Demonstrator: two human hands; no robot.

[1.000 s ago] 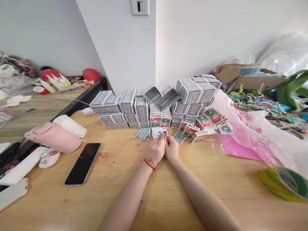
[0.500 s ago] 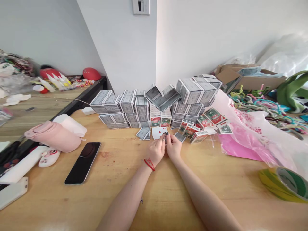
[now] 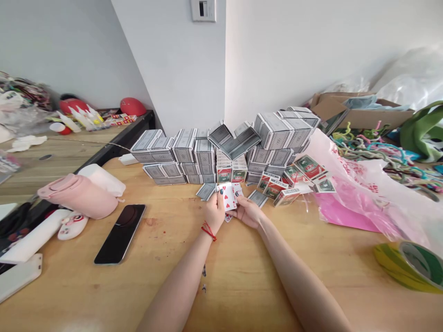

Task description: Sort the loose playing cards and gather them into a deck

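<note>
My left hand [image 3: 214, 213] is closed on a playing card [image 3: 228, 197] with red hearts, its thumb on the left edge. My right hand [image 3: 250, 213] is at the right edge, thumb on the cards and fingers partly hidden beneath them. Another face-up card lies partly behind the held one. Below them, a further card [image 3: 228, 218] peeks out by my right fingers. Face-down grey-backed cards [image 3: 206, 191] lie left of my hands, and another grey-backed pile [image 3: 258, 198] lies to the right.
Behind the hands stand stacked grey-patterned card blocks [image 3: 183, 150] and open grey trays [image 3: 233, 140]. Red-green card boxes [image 3: 276, 188] lie to the right, beside pink plastic [image 3: 346, 207]. A phone [image 3: 120, 234], a pink bottle [image 3: 78, 196] and a tape roll [image 3: 410, 265] rest on the table.
My hands have moved apart, the left one leftward. A heart card now shows face-up between them, and a card is visible below it.
</note>
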